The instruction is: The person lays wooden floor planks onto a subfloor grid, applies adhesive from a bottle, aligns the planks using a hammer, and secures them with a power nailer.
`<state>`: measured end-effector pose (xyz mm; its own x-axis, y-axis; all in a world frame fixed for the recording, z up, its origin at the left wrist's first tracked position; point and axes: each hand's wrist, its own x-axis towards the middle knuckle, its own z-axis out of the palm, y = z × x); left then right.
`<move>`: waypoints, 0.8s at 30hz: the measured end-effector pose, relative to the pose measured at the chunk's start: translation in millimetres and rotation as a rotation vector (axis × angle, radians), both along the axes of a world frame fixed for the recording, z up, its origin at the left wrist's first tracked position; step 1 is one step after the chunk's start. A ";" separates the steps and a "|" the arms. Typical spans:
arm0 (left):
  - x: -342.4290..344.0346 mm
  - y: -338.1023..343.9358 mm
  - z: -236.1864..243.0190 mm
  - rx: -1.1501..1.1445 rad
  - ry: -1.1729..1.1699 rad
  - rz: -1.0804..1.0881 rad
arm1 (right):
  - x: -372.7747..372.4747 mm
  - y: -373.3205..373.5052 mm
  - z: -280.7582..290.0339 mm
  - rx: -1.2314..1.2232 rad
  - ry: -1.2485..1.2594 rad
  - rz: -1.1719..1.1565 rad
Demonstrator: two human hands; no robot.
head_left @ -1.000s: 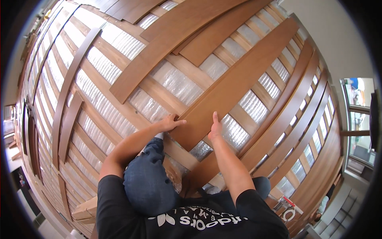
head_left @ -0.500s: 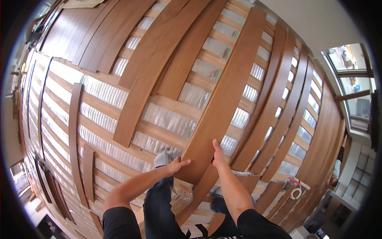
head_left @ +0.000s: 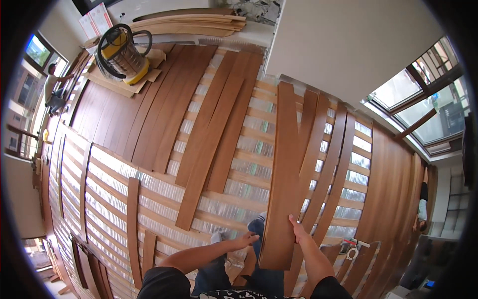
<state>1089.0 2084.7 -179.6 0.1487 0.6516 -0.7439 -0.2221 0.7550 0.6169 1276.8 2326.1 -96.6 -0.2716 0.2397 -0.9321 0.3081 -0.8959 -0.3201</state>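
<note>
A long brown wooden floorboard [head_left: 283, 174] stretches away from me, its near end between my two hands. My left hand [head_left: 247, 240] is closed at its left edge, thumb toward the board and other fingers partly hidden. On the right edge my right hand [head_left: 298, 231] grips with the thumb up and its fingers out of sight beneath. Below lie pale wooden battens [head_left: 249, 178] with shiny silvery sheeting [head_left: 256, 155] between them. Loose floorboards [head_left: 219, 134] rest across the battens to the left, and more boards [head_left: 318, 169] lie at the right.
Laid flooring [head_left: 112, 112] covers the far left, with a yellow and black vacuum cleaner [head_left: 122, 55] on cardboard. One person [head_left: 55, 89] crouches there; another [head_left: 423, 204] is at the far right. A tape roll [head_left: 351, 253] lies at right. Boards are stacked [head_left: 189, 24] by the far wall.
My view has lifted toward the far wall. The held floorboard has swung from slanting right to nearly straight ahead, and my hands have shifted right with it. My feet have moved.
</note>
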 end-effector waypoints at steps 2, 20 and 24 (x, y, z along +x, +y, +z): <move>-73.5 26.4 35.1 -0.057 0.098 0.076 | 7.8 24.7 29.9 -0.194 0.030 0.002; -273.4 676.5 -75.9 -0.333 0.421 0.103 | 38.8 184.1 126.7 -0.005 -0.121 0.104; -224.1 758.9 -103.5 -0.697 0.073 0.106 | -5.6 206.2 202.3 -0.179 -0.196 0.058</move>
<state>864.9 2843.6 -283.1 0.0451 0.0282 -0.9986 -0.2924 0.9562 0.0138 1271.2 2532.3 105.6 -0.0902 0.0557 -0.9944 0.4007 -0.9120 -0.0874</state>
